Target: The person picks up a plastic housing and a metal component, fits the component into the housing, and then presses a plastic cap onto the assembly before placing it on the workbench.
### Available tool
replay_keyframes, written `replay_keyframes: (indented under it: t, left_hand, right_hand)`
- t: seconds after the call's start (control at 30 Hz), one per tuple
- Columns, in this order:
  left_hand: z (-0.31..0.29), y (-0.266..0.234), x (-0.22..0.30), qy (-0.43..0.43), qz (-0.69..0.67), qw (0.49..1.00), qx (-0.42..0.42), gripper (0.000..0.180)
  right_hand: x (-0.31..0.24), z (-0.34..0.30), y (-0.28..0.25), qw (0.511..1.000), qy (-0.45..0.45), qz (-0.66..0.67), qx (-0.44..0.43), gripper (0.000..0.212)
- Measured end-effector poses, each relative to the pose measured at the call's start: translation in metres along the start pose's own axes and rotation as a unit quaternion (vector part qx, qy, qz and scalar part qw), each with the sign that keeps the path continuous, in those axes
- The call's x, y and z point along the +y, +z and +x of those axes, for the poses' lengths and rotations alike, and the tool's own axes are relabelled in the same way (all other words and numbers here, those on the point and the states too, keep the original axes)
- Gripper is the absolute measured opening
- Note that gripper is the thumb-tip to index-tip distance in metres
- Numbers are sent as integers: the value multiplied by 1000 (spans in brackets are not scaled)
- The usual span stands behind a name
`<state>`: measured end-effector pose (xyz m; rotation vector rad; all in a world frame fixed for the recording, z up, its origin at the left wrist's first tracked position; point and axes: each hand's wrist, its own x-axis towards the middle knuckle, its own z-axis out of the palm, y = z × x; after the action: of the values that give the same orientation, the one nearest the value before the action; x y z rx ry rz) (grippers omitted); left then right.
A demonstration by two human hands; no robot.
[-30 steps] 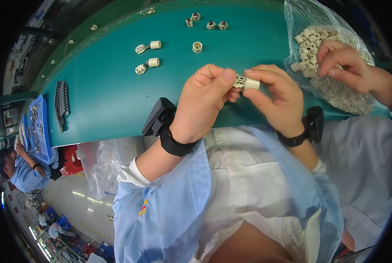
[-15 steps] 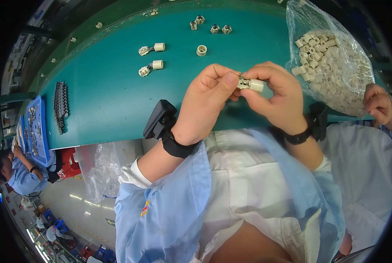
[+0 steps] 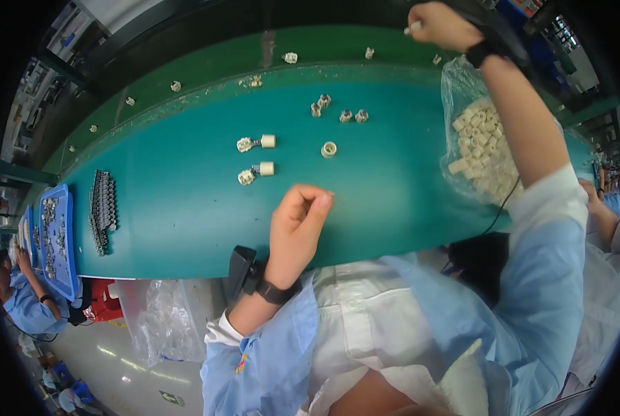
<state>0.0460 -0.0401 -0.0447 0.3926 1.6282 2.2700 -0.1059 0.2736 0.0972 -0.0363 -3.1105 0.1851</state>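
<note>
My right hand is stretched out over the far green strip at the upper right. Its fingers are closed on a small cream plastic part, mostly hidden by them. Above the near middle of the table, my left hand is closed in a pinch; whether anything is between the fingertips cannot be made out. Beyond it lie a cream cap and two joined connector pieces, one behind the other. Several small white-and-dark connectors lie farther back.
A clear bag of cream caps lies on the right under my forearm. Dark ribbed parts are lined up at left, beside a blue tray. Loose connectors dot the far strip. Other people sit at both sides.
My hands have parted. The right one has gone far out to the upper right with a cream part. My left hand stays near the table's front, now pinched alone. The view has shifted.
</note>
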Motion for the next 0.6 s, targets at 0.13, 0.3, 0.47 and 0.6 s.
replay_keyframes:
  t: [0.13,0.3,0.47,0.6]
  left_hand:
    - [-1,-5,-8,-56,77,994,-48,11]
    - [0,-9,-3,-94,4,995,-19,12]
    - [2,-6,-3,-76,-21,997,-21,11]
    - [4,-6,-3,-77,-31,996,-15,11]
  right_hand:
    - [74,63,65,994,-48,-92,-21,25]
    - [90,84,93,990,-33,-125,-65,33]
    - [113,89,63,994,-59,-78,-38,41]
    - [147,73,17,988,102,57,-99,44]
